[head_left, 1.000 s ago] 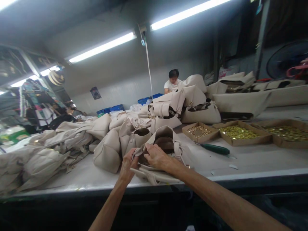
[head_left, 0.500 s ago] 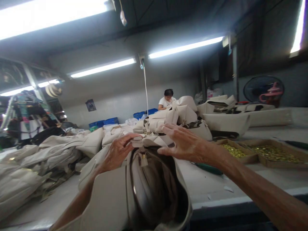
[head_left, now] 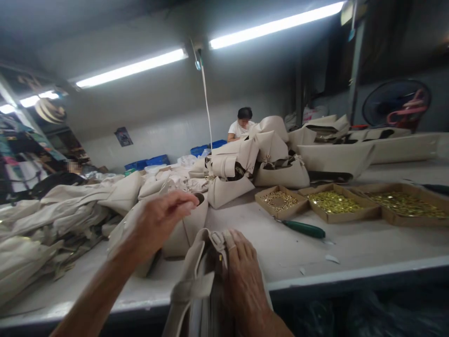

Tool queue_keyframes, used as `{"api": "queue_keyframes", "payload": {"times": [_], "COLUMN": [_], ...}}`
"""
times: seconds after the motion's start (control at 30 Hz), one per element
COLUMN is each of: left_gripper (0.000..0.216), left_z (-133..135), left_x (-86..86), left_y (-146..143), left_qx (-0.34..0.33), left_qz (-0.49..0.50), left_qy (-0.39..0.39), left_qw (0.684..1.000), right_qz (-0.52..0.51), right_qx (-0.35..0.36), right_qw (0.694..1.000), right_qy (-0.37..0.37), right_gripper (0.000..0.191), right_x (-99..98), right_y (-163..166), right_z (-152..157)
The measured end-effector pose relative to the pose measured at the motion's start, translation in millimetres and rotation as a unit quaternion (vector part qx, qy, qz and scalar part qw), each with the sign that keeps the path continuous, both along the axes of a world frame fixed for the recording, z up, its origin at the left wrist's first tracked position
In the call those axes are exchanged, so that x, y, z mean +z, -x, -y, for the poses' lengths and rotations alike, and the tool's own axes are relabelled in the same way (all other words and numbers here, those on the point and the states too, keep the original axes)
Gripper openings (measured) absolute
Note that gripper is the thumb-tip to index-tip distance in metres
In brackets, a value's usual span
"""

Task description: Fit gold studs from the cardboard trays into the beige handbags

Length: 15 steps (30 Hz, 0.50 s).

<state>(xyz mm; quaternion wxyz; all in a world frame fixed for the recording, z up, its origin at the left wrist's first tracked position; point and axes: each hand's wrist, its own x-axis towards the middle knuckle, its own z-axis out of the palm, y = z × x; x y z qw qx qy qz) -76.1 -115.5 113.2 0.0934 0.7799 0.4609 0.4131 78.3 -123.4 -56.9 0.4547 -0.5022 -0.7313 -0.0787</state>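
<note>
A cream handbag [head_left: 192,287] stands upright at the front edge of the table, its mouth towards me and a strap end lying across it. My right hand [head_left: 243,271] is wrapped over the bag's right side, fingers at the top rim beside a strap loop. Up and to the left, my left hand [head_left: 159,222] hovers apart from this bag, its fingers loosely stretched and somewhat blurred. I see nothing in them. Behind that hand stands another cream bag [head_left: 178,236], partly covered by it.
Cardboard trays of small gold metal pieces [head_left: 279,201] [head_left: 335,202] [head_left: 407,206] line the right. A green-handled tool [head_left: 303,229] lies before them. Cream bags [head_left: 231,191] pile up at the back, and cream pieces [head_left: 77,220] heap left. A co-worker [head_left: 242,126] sits behind the pile.
My left hand has let go of the strap end and moved left, off the bag. My right hand has come down onto the bag's right side. The bag sits lower and narrower in view.
</note>
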Motion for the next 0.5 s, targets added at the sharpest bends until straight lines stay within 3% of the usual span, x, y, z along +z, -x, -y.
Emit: {"api": "queue_keyframes", "payload": {"times": [0.07,0.1,0.17,0.2,0.27,0.33,0.4,0.5], "left_gripper": [0.020,0.022,0.026,0.028,0.033,0.037,0.038,0.038], "left_z": [42.3,60.2,82.4,86.0,81.1,67.6,53.5,38.8], "left_x": [9.1,5.7,-17.0,-33.9,-69.9,-97.9,-111.3,-110.1], "left_y": [-11.1,-17.9,-29.4,-32.5,-31.4,-23.6,-14.9,-7.2], "left_qx": [-0.007,-0.083,-0.168,-0.152,-0.017,0.052,0.056,0.031], "left_qz": [0.042,0.037,0.024,0.013,0.062,0.141,0.248,0.322], "left_qy": [-0.008,0.027,0.185,0.246,0.239,0.266,0.293,0.314], "left_qw": [0.999,0.996,0.968,0.957,0.969,0.952,0.922,0.893], "right_qz": [0.020,0.026,0.034,0.035,0.038,0.041,0.043,0.038], "right_qx": [-0.029,-0.037,-0.048,-0.050,-0.040,-0.024,-0.009,0.002], "right_qw": [0.999,0.998,0.998,0.998,0.998,0.998,0.998,0.995], "right_qy": [-0.029,-0.034,-0.034,-0.032,-0.028,-0.035,-0.054,-0.092], "right_gripper": [0.052,0.053,0.053,0.053,0.054,0.051,0.047,0.043], "right_x": [-0.6,0.4,3.0,4.2,5.5,5.4,4.0,0.6], "right_y": [9.5,13.6,19.7,21.2,21.6,20.3,19.7,21.7], "right_z": [0.0,0.1,0.5,0.9,2.0,3.5,5.0,6.5]}}
